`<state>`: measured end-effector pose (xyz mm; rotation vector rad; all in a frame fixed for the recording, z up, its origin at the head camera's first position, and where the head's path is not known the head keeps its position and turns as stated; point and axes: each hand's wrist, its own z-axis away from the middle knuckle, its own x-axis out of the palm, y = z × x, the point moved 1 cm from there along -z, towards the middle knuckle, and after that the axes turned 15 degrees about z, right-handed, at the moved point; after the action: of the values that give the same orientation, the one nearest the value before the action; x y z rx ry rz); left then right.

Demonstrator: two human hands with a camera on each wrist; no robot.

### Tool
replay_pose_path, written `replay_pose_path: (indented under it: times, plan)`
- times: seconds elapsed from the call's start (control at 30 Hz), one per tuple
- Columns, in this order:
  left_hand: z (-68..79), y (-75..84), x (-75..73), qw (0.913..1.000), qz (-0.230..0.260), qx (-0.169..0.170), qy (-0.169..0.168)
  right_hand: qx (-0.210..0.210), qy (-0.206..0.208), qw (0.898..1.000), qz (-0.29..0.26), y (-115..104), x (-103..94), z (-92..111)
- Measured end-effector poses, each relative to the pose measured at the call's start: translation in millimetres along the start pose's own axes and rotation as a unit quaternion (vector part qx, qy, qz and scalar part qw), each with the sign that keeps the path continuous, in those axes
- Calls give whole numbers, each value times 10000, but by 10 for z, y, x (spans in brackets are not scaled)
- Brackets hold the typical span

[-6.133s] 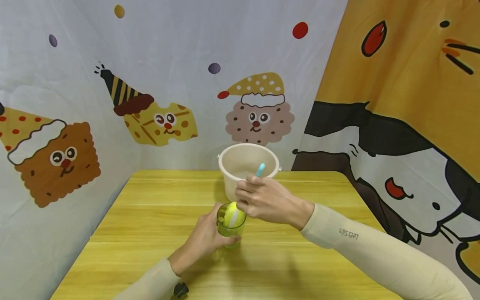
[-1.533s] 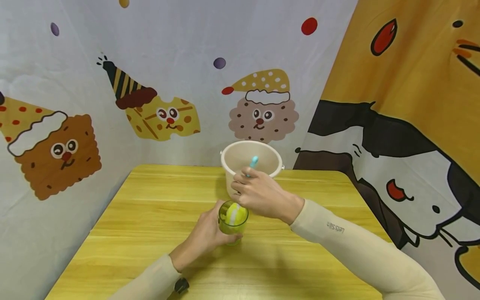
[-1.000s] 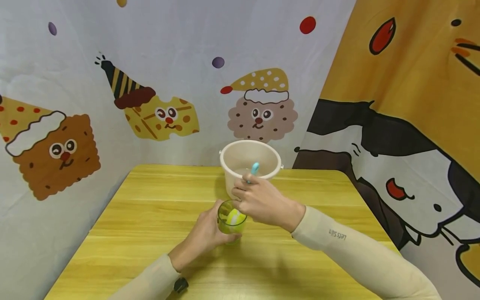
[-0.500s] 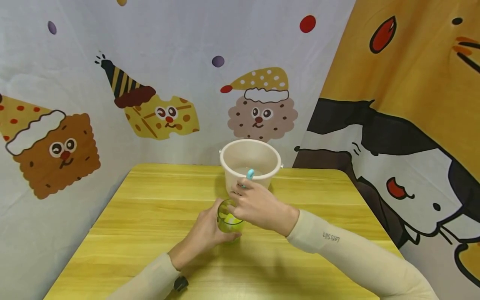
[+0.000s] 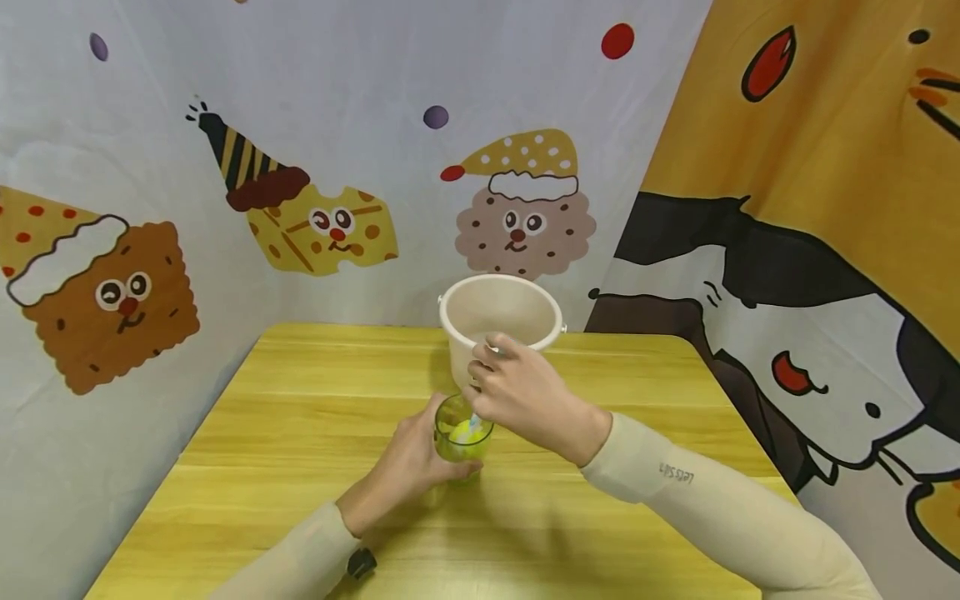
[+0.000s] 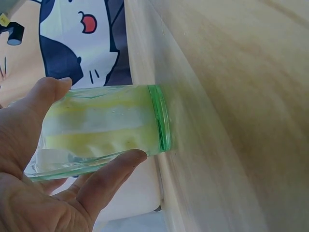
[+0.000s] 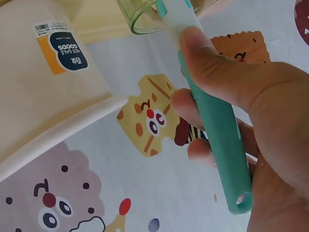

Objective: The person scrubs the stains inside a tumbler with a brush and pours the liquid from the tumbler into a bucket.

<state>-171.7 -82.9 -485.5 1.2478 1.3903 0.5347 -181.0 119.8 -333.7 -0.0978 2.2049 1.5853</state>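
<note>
My left hand (image 5: 408, 454) holds a clear green glass (image 6: 164, 118) around its side, thumb on one side and fingers on the other. In the left wrist view the glass's base is close to the tabletop; contact is hard to judge. A yellow-and-white sponge head (image 5: 465, 433) of a cup brush fills the inside of the glass. With curled fingers and the thumb along it, my right hand (image 5: 532, 400) grips the brush's teal handle (image 7: 219, 140) just above the glass rim. From the head view my right hand hides most of that handle.
A cream bucket (image 5: 459, 358) stands behind the hands at the back of the yellow wooden table (image 5: 315, 417). Its side label (image 7: 60, 48) shows in the right wrist view. Cartoon-printed cloth (image 5: 337, 83) hangs behind and beside the table. A small black object (image 5: 362, 563) sits below my left wrist.
Over these seconds the sponge head has sunk deeper into the glass. Since half a second ago my right hand has risen slightly and the handle's end has tilted out of sight. My left hand keeps its hold.
</note>
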Motion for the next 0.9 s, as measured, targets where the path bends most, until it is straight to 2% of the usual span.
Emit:
replay_pose_path:
  times: [0.43,0.9]
  plan:
    - [11,-19,12,10000,53,-33,-3,-319,-269,9988,244,-125,58,27]
    - [-13,-27,15,9999,17,-26,118,-329,-88,9994,-48,-145,131,55]
